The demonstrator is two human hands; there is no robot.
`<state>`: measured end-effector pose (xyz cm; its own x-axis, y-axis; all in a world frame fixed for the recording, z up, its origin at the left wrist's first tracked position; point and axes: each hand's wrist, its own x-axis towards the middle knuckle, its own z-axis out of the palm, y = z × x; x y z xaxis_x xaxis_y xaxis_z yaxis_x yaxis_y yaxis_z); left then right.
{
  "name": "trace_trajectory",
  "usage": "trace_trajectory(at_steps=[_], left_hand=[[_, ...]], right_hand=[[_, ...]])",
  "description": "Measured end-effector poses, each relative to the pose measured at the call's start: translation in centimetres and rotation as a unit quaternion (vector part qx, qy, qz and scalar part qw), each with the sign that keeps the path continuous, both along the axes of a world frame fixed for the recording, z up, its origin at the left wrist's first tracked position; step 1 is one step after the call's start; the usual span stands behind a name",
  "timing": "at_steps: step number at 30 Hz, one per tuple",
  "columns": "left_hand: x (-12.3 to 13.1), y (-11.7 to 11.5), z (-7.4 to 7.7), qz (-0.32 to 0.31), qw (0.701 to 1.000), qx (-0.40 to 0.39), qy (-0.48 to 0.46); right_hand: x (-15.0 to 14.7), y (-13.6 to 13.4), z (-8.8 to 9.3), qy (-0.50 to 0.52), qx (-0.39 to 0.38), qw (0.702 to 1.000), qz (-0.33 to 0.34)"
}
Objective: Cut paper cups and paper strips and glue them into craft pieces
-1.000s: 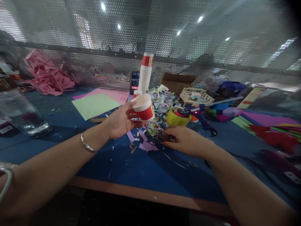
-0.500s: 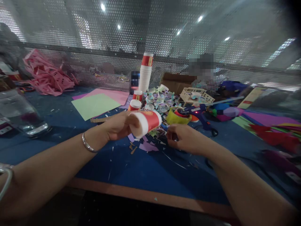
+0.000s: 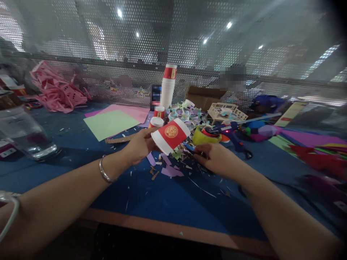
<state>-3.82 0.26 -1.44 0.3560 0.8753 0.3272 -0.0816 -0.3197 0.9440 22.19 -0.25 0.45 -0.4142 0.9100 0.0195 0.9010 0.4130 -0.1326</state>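
My left hand (image 3: 141,146) grips a red and white paper cup (image 3: 171,135) near its rim. The cup is tilted on its side, with a round gold emblem facing me. To the right, my right hand (image 3: 213,157) has curled fingers by a blue object (image 3: 189,146) among the paper scraps. Whether that object lies between the fingers is hard to see. Two more paper cups stand behind the held one, the nearer with a white rim (image 3: 156,122). A tall stack of cups (image 3: 168,86) rises at the back.
Behind my hands lies a pile of cut paper pieces (image 3: 187,112). Right of it are a yellow tape roll (image 3: 204,135) and a glue gun (image 3: 233,135). Coloured sheets (image 3: 111,124) and a glass of water (image 3: 29,135) are on the left. Purple scraps (image 3: 172,171) litter the blue table.
The cup in my left hand has turned, so its open end no longer shows and its emblem faces me. My right hand's fingers have moved slightly, closer to the blue object.
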Motion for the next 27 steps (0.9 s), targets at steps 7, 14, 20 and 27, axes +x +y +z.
trace_trajectory(at_steps=[7, 14, 20, 27], left_hand=[[-0.5, 0.8, 0.1, 0.063, 0.974, 0.19, 0.109], [-0.1, -0.4, 0.4, 0.126, 0.9, 0.311, 0.278], [0.8, -1.0, 0.5, 0.156, 0.863, 0.389, 0.282], [1.2, -1.2, 0.3, 0.169, 0.846, 0.449, 0.232]], right_hand=[[-0.2, 0.1, 0.4, 0.24, 0.047, 0.969, -0.017], [-1.4, -0.7, 0.1, 0.556, -0.071, 0.827, -0.049], [-3.0, -1.7, 0.3, 0.661, -0.133, 0.73, -0.115], [-4.8, -3.0, 0.3, 0.685, -0.17, 0.701, -0.1]])
